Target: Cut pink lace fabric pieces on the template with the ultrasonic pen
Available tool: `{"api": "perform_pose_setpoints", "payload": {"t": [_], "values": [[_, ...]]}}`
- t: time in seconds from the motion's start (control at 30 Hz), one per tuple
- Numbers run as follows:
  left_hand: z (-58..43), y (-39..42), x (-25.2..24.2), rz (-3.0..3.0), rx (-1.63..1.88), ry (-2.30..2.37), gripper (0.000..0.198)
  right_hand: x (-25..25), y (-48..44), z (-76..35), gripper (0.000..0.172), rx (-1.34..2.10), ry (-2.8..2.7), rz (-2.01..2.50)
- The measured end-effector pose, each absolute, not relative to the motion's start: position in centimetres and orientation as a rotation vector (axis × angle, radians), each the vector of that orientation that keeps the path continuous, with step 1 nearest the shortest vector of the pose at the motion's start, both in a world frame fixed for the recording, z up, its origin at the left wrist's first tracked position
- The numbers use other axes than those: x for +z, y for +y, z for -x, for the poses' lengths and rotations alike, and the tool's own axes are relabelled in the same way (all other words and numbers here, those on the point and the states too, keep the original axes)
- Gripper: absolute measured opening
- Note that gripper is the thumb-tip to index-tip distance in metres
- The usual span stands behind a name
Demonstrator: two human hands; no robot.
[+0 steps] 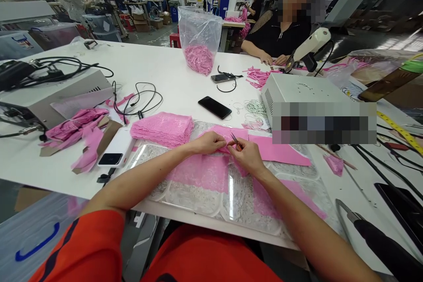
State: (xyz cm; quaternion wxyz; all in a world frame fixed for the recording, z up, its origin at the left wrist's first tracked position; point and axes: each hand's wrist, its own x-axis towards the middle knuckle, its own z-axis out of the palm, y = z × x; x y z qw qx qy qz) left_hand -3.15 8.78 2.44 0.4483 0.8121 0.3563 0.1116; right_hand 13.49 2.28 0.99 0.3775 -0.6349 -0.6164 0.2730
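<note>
My left hand (207,142) pinches the edge of a pink lace piece (205,171) that lies over a clear plastic sheet (211,202) on the white table (165,75). My right hand (247,155) is closed on small thread snips (235,140), whose tips point at the lace held between my two hands. Just left of my left hand sits a stack of folded pink lace (162,128). A flat pink sheet (280,150) lies to the right of my hands.
A black phone (214,107) lies beyond my hands and a white device (116,149) sits at the left. A bag of pink pieces (199,39) stands mid-table. A white box machine (297,97) is at the right. Another person's hands (274,59) work opposite. Cables (139,101) trail at the left.
</note>
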Motion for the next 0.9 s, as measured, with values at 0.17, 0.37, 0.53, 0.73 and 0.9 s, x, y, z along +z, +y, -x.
{"api": "perform_pose_setpoints", "payload": {"t": [0.17, 0.37, 0.53, 0.73, 0.9], "values": [[3.1, 8.6, 2.6, -1.995, 0.286, 0.87, 0.031, 1.1, 2.2, -13.5, 0.022, 0.753, -1.549, 1.586], [3.1, 8.4, 2.6, -1.995, 0.319, 0.86, 0.03, 0.3, 3.1, -13.8, 0.024, 0.883, -1.447, 1.549], [3.1, 8.4, 2.6, -2.012, 0.337, 0.845, 0.03, 2.5, 1.9, -15.3, 0.027, 1.069, -1.417, 1.482], [3.3, 8.4, 2.6, -2.04, 0.336, 0.795, 0.032, 6.2, -3.8, -20.7, 0.034, 1.654, -2.051, 1.181], [3.3, 8.5, 3.2, -2.083, 0.34, 0.783, 0.035, 4.0, -3.4, -20.9, 0.035, 0.767, -1.785, 1.867]]}}
